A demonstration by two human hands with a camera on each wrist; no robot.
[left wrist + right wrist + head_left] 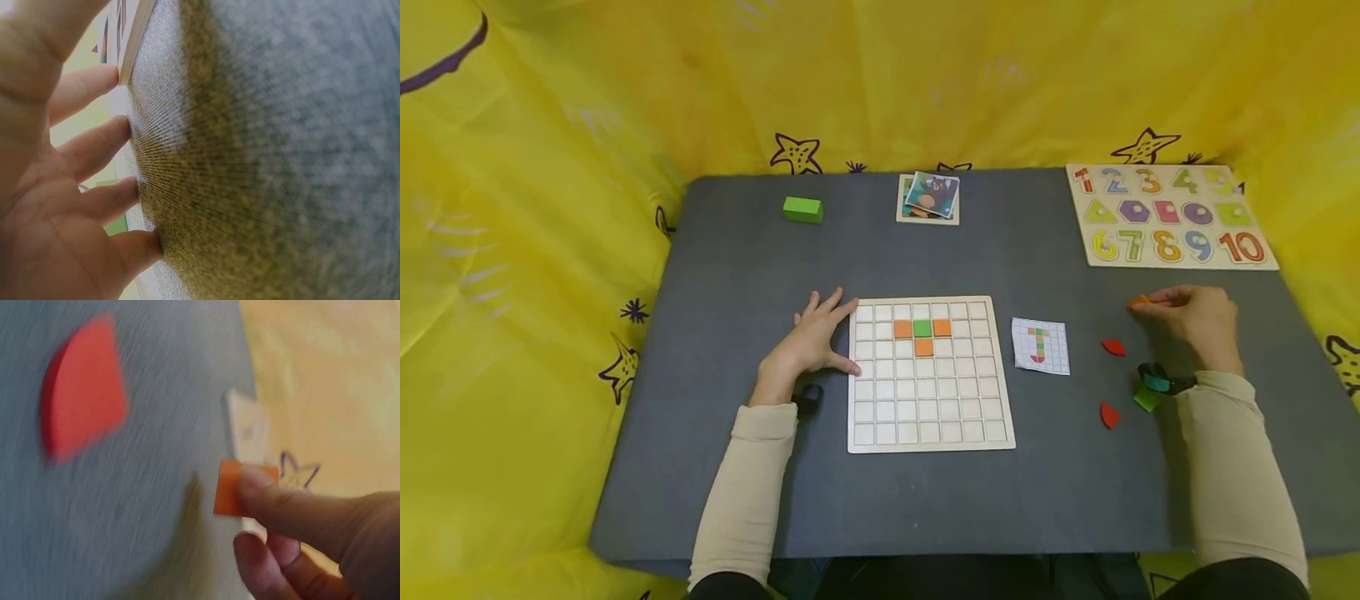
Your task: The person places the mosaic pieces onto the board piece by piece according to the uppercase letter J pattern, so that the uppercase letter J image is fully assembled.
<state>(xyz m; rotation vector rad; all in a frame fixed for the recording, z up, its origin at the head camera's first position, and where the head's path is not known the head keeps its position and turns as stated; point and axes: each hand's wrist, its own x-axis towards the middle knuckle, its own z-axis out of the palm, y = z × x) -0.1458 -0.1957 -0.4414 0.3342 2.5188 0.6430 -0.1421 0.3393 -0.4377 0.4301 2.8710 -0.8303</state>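
Note:
The wooden grid board [931,410] lies at the middle of the table, with three orange squares and one green square [922,328] in its upper cells. My left hand [808,340] is spread at the board's left edge, thumb and a fingertip touching it; in the left wrist view the hand [81,181] shows straight fingers on the table beside the board's edge [136,44]. Right of the board, my right hand [1195,321] pinches an orange square [1139,301]. The right wrist view shows that square [228,489] between the thumb and fingers of the hand [312,534].
A pattern card [1054,356] lies right of the board. Two red quarter-circles [1114,347] and a green piece [1146,399] are near my right wrist. Toward the back are a green block [803,210], picture cards [932,194] and a number puzzle [1180,216].

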